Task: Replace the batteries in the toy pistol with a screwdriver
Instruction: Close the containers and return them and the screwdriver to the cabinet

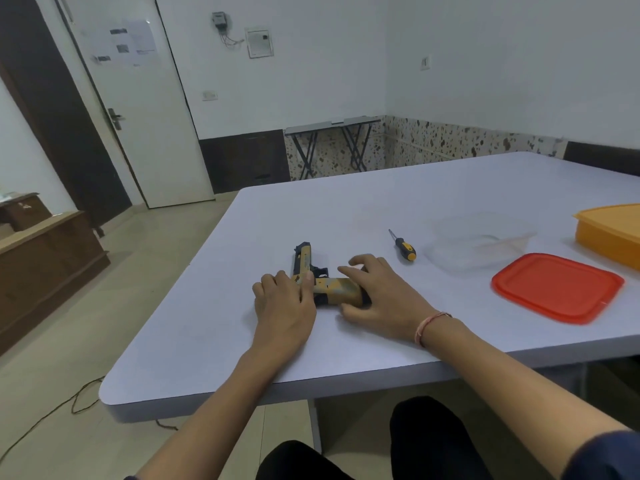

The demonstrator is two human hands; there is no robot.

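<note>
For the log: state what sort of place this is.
Probably a plain office or workroom, not a workshop: a white table, a door with papers taped on it, a folding table by bare walls.

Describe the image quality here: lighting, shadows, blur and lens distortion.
Head view: soft, even indoor light, with only faint shadows under the left hand and right hand; wide-angle bending curves the door and table edges; the clear container looks washed out; slight softness overall, the toy pistol is legible.
</note>
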